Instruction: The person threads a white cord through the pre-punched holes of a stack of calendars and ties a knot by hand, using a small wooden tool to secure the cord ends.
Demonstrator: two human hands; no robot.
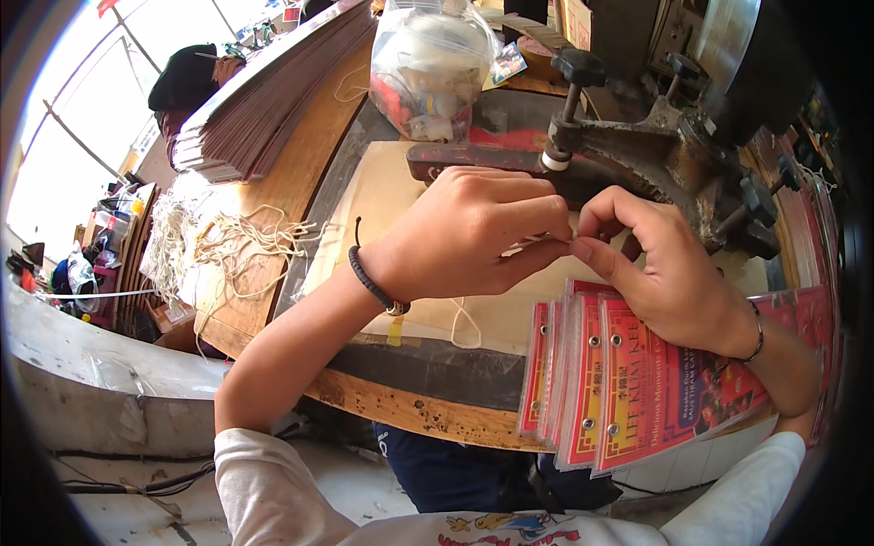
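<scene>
My left hand (pixel 478 232) is closed over the middle of the table, pinching a thin cream cord (pixel 466 326) whose loop hangs below it onto the brown sheet. Close beside it, my right hand (pixel 651 264) brings thumb and forefinger together at the cord, near the left fingertips. Folded fingers hide most of the cord between them. Below my right hand and wrist lies a fanned stack of red and yellow plastic-covered cards (pixel 628 382) with metal eyelets, reaching over the table's front edge.
Loose cream cords (pixel 246 237) lie heaped on the left. Behind stand a tall stack of flat sheets (pixel 273 100) and a clear plastic bag (pixel 428 68) of small items. A metal machine (pixel 655 146) with black knobs rises just beyond my right hand. Brown paper (pixel 364 218) covers the work surface.
</scene>
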